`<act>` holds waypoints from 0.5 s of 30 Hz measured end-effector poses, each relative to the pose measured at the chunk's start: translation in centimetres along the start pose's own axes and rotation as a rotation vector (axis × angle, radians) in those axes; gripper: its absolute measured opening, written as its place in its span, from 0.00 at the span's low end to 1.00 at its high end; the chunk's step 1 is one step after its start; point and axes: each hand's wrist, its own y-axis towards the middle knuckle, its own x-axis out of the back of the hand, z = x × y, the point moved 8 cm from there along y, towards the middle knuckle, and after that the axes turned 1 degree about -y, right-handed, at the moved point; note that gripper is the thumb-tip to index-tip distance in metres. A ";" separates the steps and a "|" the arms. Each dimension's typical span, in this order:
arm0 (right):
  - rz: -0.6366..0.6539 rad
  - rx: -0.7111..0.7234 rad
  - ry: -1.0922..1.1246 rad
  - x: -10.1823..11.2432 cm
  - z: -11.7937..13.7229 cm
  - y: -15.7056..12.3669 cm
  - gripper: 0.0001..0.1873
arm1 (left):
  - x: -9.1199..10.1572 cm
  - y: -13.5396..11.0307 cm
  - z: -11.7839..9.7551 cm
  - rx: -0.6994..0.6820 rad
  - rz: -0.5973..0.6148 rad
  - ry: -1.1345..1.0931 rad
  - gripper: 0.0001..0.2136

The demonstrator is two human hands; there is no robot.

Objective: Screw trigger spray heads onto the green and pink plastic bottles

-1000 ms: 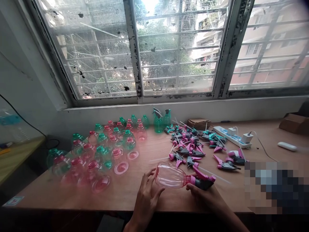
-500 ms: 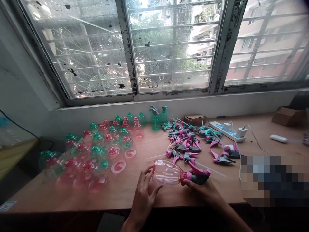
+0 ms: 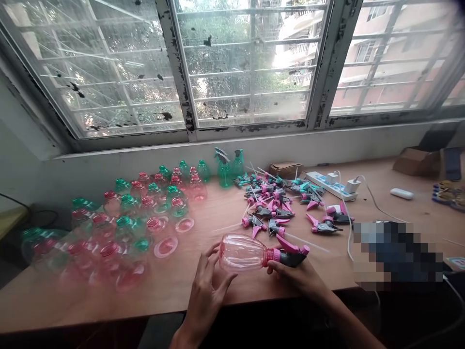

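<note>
A clear pink spray bottle [image 3: 242, 253] lies sideways above the table's front edge, its base to the left. A pink and dark grey trigger head [image 3: 290, 254] sits on its neck. My right hand [image 3: 296, 276] grips it from below at the collar and head, with several fingers hidden behind. My left hand [image 3: 208, 281] is around the base end, fingers against the bottom, thumb stretched out below the bottle. Just beyond lies a pile of loose trigger heads [image 3: 274, 198], pink or teal with grey, some with thin tubes.
Several open pink and green bottles [image 3: 130, 206] cover the table's left side, some lying down. Green spray bottles [image 3: 225, 173] with heads stand by the wall. At right are a power strip [image 3: 332, 185] with cables, a white oblong object [image 3: 401, 194] and a cardboard box [image 3: 416, 162].
The camera view has shifted, so the table items appear further left and slightly higher. The bottle stays between both hands; my left thumb stands further from it than before.
</note>
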 end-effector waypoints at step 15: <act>0.020 0.000 -0.074 0.2 -0.4 -0.1 0.12 | 0.0 0.0 -0.4 -0.004 0.004 0.013 0.23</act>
